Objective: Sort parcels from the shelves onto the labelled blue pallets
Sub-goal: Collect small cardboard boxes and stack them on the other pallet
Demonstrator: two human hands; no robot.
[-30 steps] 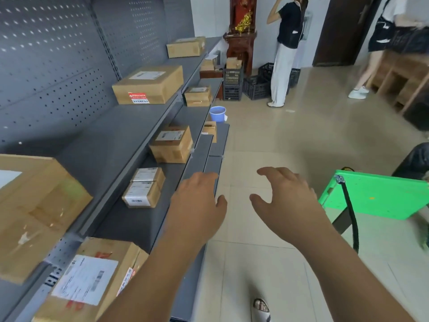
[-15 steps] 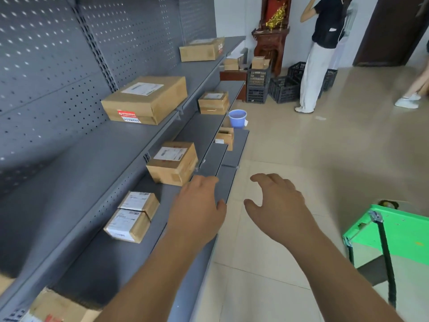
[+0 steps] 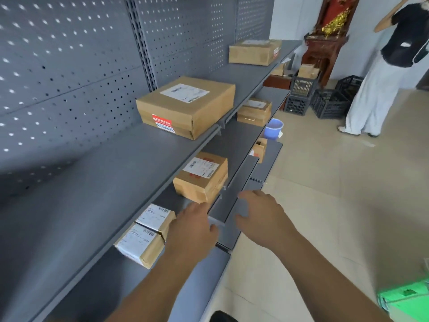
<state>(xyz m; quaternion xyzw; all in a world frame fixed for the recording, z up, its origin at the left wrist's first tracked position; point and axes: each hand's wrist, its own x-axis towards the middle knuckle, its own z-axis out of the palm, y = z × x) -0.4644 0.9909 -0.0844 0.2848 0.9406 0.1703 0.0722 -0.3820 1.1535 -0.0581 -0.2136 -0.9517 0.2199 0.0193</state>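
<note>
Seven cardboard parcels on grey shelving (image 3: pixel 104 182) with a perforated back panel. Top shelf, two: a large flat parcel (image 3: pixel 185 105) bearing one white shipping label on its lid and one red-and-white sticker on its front face, and a far parcel (image 3: pixel 254 52) with a red mark at its right end. Middle shelf, four: a bound pair of small parcels (image 3: pixel 145 235), side by side and touching, each with one white barcode label on top; a squat parcel (image 3: pixel 200 176) with one white label and red print beside it; a further parcel (image 3: pixel 254 111), likewise white-labelled. Lowest ledge, one: a small open box (image 3: pixel 260 148) with a red mark on its side. All print too blurred to read. Two bare hands, both empty, fingers spread and relaxed: left hand (image 3: pixel 192 228) over the front of the middle shelf, just beside the bound pair, contact not discernible; right hand (image 3: pixel 262 214) out past the shelf edge, apart from the left and touching nothing. One blue bucket (image 3: pixel 274 129) near the small open box. Four black crates (image 3: pixel 329 103) at the shelving's far end, two of them stacked. One red wooden cabinet (image 3: pixel 325 49) behind them. One standing person (image 3: pixel 394 66) in a black top and white trousers. One green object (image 3: pixel 408 298) at lower right.
</note>
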